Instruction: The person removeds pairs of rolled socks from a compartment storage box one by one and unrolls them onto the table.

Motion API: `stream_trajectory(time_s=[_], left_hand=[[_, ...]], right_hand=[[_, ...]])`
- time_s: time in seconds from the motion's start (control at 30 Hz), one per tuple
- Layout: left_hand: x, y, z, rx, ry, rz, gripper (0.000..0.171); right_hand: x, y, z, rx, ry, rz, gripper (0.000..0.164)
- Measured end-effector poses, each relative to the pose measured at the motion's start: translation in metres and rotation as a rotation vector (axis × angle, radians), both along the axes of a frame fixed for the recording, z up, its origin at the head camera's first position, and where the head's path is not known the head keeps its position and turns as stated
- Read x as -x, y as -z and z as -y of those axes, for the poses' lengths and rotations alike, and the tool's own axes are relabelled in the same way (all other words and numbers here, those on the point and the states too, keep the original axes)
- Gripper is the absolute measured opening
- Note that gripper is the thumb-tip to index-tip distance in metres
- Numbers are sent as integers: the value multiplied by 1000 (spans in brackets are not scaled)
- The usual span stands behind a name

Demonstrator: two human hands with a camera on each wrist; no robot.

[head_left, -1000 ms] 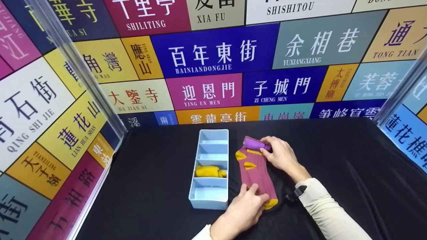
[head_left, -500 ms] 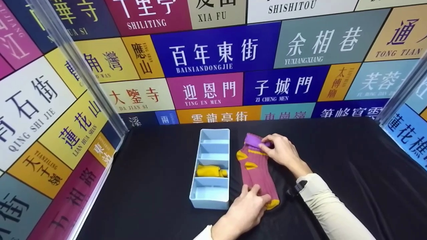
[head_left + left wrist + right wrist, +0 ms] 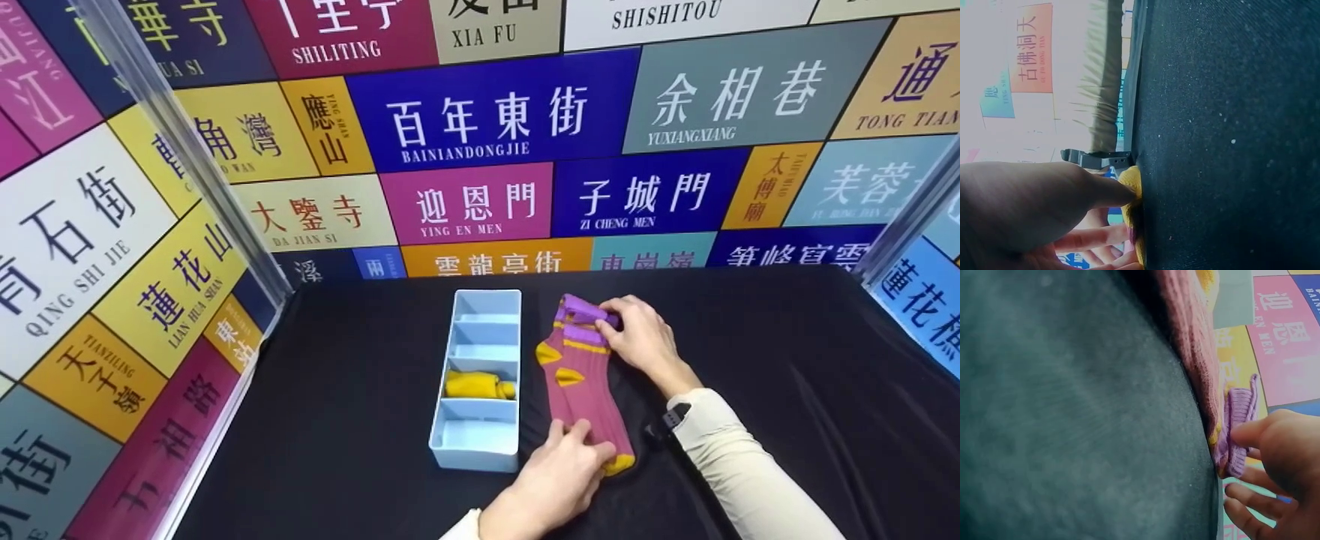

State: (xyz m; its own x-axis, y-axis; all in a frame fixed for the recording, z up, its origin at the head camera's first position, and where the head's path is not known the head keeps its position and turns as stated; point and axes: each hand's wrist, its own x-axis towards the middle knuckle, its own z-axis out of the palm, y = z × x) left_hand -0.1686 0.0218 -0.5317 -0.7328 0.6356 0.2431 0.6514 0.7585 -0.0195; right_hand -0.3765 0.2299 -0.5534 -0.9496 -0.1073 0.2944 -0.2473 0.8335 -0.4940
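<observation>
The far wall and left wall bear multicoloured panels lettered with Chinese characters and romanised names. A transparent strip lines the left corner; the tabletop is draped in black.

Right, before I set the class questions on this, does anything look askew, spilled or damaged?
Only slightly askew: the pink socks overlap with their yellow heels out of line, and the purple cuffs sit unevenly at the right hand. The blue box stands upright, and I see no spill or damage.
</observation>
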Motion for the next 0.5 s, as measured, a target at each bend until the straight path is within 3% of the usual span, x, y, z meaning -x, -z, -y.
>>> stream_trajectory(time_s=[0.27,0.37,0.5], left_hand=[[-1,0,0,-2,2,-1,8],[-1,0,0,-5,4,-9,7],[-1,0,0,-11,-1,-17,7]], right_hand=[[-1,1,-3,42,128,-34,24],[-2,2,-3,24,117,-28,28],[-1,4,-3,20,74,-15,22]])
